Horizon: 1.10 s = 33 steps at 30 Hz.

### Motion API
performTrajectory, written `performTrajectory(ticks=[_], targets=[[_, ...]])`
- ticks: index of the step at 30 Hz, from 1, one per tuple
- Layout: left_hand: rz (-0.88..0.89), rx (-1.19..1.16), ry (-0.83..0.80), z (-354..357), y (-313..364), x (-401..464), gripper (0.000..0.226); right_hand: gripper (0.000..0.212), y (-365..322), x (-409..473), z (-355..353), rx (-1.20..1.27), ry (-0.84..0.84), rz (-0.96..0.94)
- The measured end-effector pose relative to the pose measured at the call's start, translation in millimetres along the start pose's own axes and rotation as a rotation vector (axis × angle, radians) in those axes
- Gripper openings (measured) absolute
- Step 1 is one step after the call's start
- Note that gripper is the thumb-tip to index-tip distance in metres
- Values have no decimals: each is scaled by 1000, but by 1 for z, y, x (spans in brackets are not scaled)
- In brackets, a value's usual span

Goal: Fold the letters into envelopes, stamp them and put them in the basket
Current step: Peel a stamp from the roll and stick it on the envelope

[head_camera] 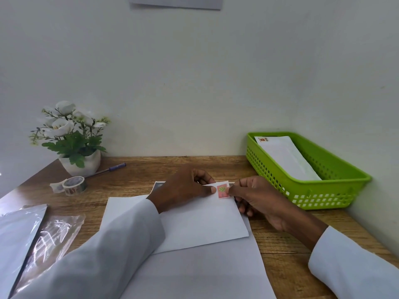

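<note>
Small pink paper stamp at far right corner of white paper envelope. Left hand and right hand both pinch it. Risk: crooked or creased if one side lands first.

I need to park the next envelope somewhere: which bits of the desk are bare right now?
Bare wood lies between the pen and the green basket along the wall, and on the right between the basket and the right hand. Crowded: the middle, under the envelope and both hands, and the left, with tape roll, flower pot and plastic sleeves.
</note>
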<state>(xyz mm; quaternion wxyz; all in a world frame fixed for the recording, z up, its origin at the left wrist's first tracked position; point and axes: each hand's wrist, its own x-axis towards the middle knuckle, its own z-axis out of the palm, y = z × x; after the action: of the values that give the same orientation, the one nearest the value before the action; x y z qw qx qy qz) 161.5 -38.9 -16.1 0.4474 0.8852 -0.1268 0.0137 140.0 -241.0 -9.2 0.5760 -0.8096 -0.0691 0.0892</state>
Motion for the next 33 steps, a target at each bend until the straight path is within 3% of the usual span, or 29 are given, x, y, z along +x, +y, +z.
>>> performTrajectory(ticks=[14, 20, 25, 33], targets=[[24, -65, -14, 2, 4, -3, 9, 25, 0, -1, 2, -56, 25, -44], [9, -89, 21, 4, 9, -6, 22, 25, 0, -2, 3, -67, 33, -45], [11, -67, 46, 7, 12, -7, 17, 21, 1, -2, 3, -100, 27, -64], [32, -30, 67, 9, 13, -8, 17, 19, 6, 1, 4, -250, 108, -196]])
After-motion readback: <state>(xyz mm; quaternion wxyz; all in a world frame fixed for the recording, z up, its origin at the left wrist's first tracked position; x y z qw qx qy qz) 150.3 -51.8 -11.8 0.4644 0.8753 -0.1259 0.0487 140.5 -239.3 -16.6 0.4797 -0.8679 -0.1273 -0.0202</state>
